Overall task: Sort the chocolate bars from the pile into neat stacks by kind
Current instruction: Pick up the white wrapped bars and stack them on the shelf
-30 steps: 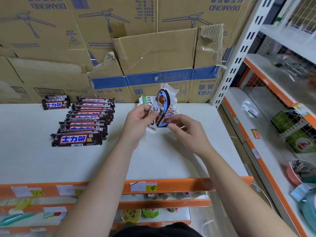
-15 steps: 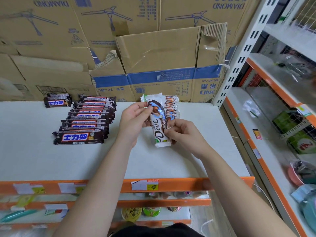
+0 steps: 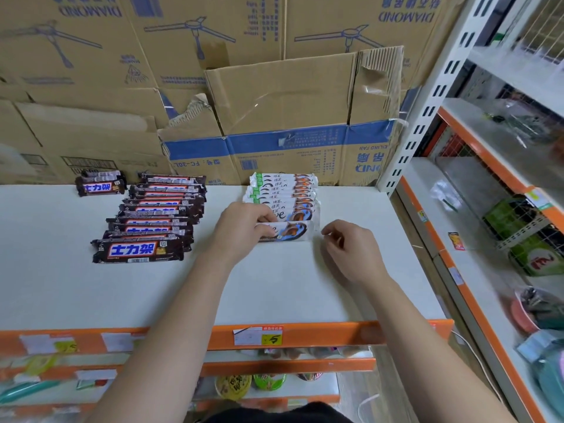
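While brown cardboard boxes (image 3: 290, 96) fill the back, the flat white shelf top (image 3: 274, 288) carries an overlapping row of dark brown chocolate bars (image 3: 158, 215) at left and white-wrapped chocolate bars (image 3: 283, 193) mid-shelf; the left hand (image 3: 241, 233) grips the front white bar (image 3: 290, 232), lying flat, and the right hand (image 3: 354, 251) sits just beside its end, fingers loosely curled, holding nothing

I see bare shelf (image 3: 274, 285) before the white bars (image 3: 283, 193) and to their right; brown bars (image 3: 158, 209) crowd their left, and boxes (image 3: 287, 96) wall off the space behind them.
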### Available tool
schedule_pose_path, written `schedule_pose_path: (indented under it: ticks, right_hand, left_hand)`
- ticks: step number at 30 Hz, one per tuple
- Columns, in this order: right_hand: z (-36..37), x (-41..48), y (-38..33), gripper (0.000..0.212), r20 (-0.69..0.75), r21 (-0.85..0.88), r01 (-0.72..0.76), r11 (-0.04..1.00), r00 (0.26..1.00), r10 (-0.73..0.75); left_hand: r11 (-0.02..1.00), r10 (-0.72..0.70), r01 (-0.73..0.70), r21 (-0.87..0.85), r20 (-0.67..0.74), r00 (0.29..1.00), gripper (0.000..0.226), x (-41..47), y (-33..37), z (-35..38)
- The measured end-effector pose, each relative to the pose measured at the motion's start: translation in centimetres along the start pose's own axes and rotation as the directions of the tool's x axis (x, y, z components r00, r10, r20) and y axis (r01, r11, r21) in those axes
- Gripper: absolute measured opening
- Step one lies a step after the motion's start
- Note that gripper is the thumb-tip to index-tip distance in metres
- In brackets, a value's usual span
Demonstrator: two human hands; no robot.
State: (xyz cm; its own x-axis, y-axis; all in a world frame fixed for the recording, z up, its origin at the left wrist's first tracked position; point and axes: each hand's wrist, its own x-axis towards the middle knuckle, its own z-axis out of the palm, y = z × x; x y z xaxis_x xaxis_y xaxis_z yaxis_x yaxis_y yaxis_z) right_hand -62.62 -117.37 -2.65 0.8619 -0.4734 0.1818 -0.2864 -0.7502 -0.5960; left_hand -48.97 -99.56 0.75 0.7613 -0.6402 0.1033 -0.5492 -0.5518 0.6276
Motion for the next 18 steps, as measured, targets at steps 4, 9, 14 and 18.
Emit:
schedule_pose_path:
  ticks: [4,9,14,18]
  right_hand:
    - [0.3,-0.3,0.5,0.014,-0.011,-0.021,0.027,0.999,1.000,-0.027]
    - [0.6,-0.5,0.4,0.015,-0.029,-0.051,0.030,0.998,0.999,-0.031]
    - [0.9,-0.5,0.3,0.015,-0.042,-0.078,0.036,0.996,0.998,-0.040]
    - [1.0,-0.6,0.3,0.015,-0.046,-0.081,0.042,0.996,0.998,-0.046]
  left_hand:
    - [0.992,0.127,-0.126,0.017,-0.071,0.989,0.016,0.1,-0.1,1.5]
    - [0.944,0.176,-0.153,0.293,-0.052,0.983,0.043,-0.7,-1.1,1.0]
    - [0.962,0.160,-0.131,0.238,-0.104,0.982,0.046,-1.4,-2.0,0.9]
    - [0.972,0.147,-0.119,0.202,-0.130,0.981,0.041,-1.0,-2.0,1.3]
